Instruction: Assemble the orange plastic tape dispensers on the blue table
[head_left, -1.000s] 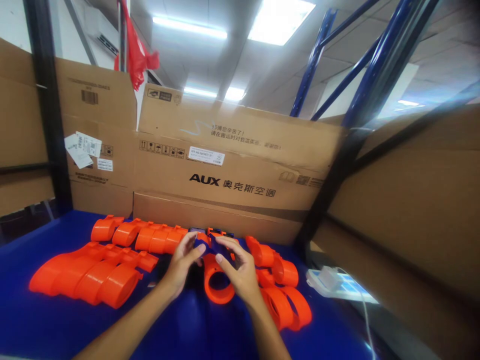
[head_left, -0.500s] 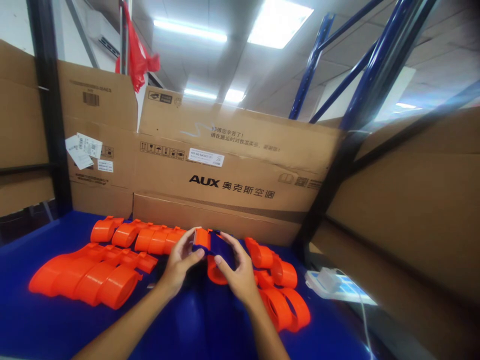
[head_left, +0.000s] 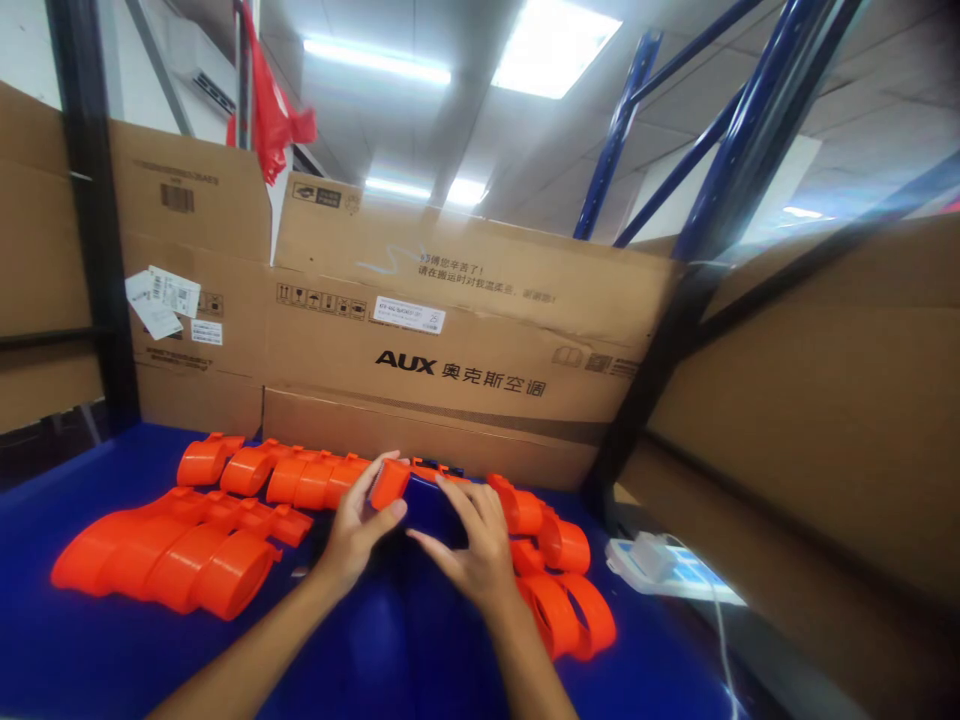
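Observation:
Between my two hands is a small orange piece [head_left: 390,485] joined to or touching a dark blue piece [head_left: 433,510]; I cannot make out how they connect. My left hand [head_left: 358,520] pinches the orange piece between thumb and fingers. With fingers over its top and thumb below, my right hand [head_left: 476,530] grips the blue piece. Beyond my left wrist lie two rows of orange plastic rings with tabs, the back row [head_left: 300,480] and the front row [head_left: 165,555]. More orange rings [head_left: 566,610] lie beside my right hand.
Everything lies on a blue table surface [head_left: 360,650]. A cardboard wall [head_left: 337,335] with printed lettering closes off the back. Dark rack posts [head_left: 652,400] stand at both sides. At the right lies a white power strip [head_left: 652,565] with a plug and cable.
The orange piece has tilted and shifted slightly left in my left hand. My right thumb has moved down and left. The orange ring seen below the blue piece is no longer visible.

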